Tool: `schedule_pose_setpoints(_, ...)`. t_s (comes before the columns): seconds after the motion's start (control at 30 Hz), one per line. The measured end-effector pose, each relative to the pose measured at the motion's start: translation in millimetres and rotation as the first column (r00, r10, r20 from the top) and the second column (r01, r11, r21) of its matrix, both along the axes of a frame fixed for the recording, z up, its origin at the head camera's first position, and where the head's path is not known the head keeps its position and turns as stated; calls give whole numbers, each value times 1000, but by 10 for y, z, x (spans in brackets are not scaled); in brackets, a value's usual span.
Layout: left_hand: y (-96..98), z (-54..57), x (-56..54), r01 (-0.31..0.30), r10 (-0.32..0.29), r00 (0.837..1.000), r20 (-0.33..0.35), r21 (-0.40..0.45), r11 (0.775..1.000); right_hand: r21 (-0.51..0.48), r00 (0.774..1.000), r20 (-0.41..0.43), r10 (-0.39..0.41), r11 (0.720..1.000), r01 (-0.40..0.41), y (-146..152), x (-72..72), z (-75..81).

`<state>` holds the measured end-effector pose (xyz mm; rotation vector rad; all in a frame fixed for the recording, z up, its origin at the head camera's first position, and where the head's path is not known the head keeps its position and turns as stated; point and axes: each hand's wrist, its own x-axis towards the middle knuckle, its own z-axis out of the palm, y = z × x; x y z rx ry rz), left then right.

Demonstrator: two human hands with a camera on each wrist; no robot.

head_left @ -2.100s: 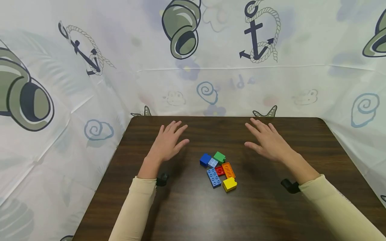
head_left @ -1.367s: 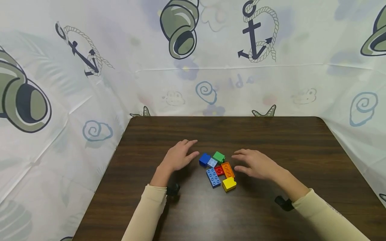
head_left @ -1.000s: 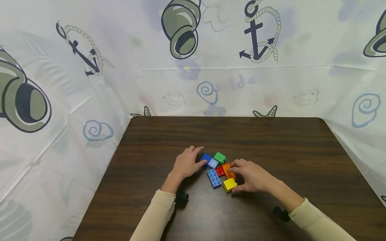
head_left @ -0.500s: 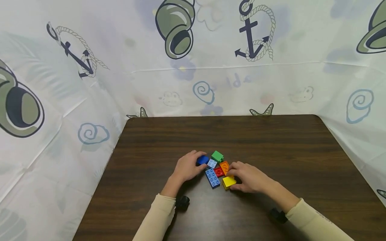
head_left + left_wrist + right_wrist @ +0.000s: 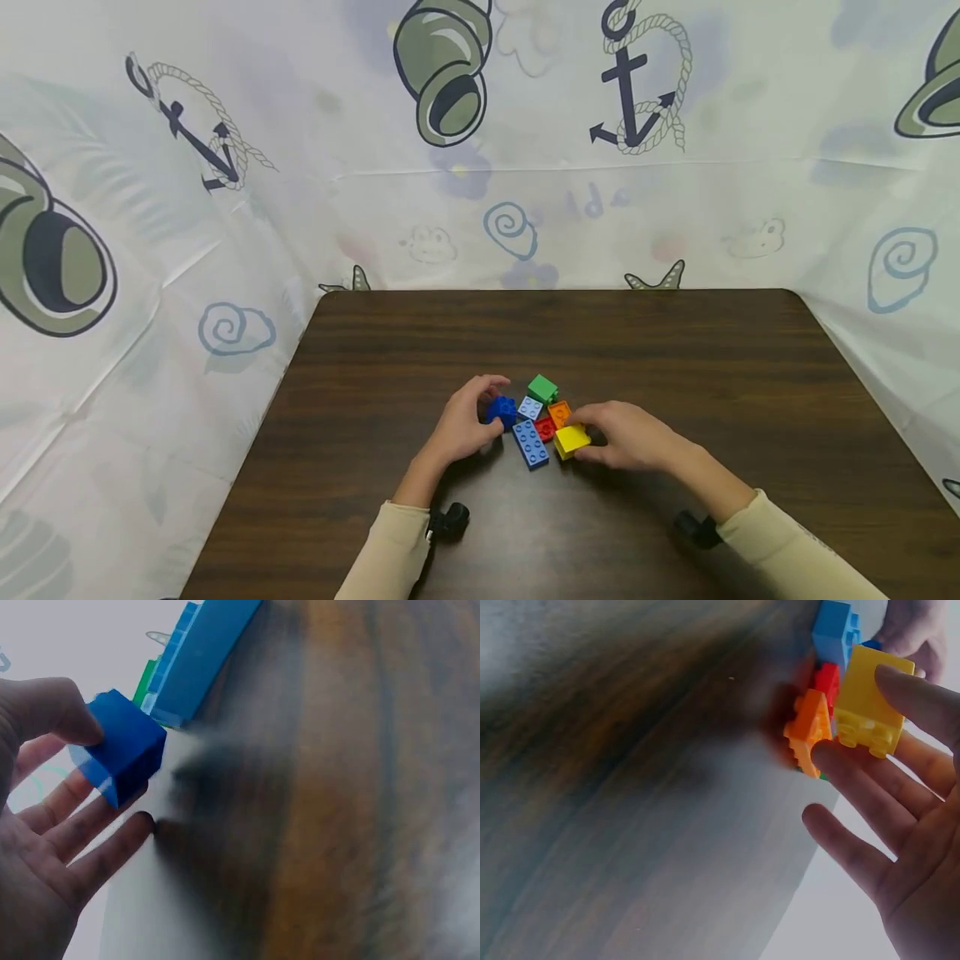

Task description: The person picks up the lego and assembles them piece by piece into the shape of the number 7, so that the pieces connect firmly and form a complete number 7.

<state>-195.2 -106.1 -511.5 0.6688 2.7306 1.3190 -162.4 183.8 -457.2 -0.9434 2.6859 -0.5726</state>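
A dark blue toy building brick (image 5: 124, 746) is pinched between the thumb and fingers of my left hand (image 5: 461, 422), at the left side of a small group of bricks. My right hand (image 5: 630, 433) pinches a yellow brick (image 5: 871, 690) by its sides; in the right wrist view its studs point toward the fingers. Between the hands lie a long blue brick (image 5: 531, 444), a light blue brick (image 5: 530, 407), a red brick (image 5: 545, 428) and an orange brick (image 5: 558, 413), partly covered by the yellow one. A green brick (image 5: 542, 388) lies behind them.
The bricks lie on a dark wood-grain table (image 5: 360, 358). A white printed sheet (image 5: 337, 100) hangs behind it and along its left side. A small black camera is strapped to each wrist.
Both hands have come in from the table's sides to the bricks. The left has taken hold of the dark blue brick and turned it; the right has taken the yellow one and raised it slightly.
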Motion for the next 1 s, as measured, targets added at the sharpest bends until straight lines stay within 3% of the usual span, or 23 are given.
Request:
schedule_pose_setpoints(0.23,45,-61,19,31,-32,999,-27,-18,999,-197,999,-22,-23,980,19,-51,-49,0)
schedule_pose_setpoints(0.67,37,-129,-3,33,-34,997,-64,-14,999,-344,994,-95,-54,939,18,-442,-246,-31)
schedule_pose_setpoints(0.83,44,-120,-12,34,-34,998,-55,-8,999,-464,985,-139,-105,885,29,-563,-320,-75)
schedule_pose_setpoints(1.0,27,-136,-16,14,-14,999,-31,1,1000,-539,980,-173,-96,842,-13,-662,-371,-144)
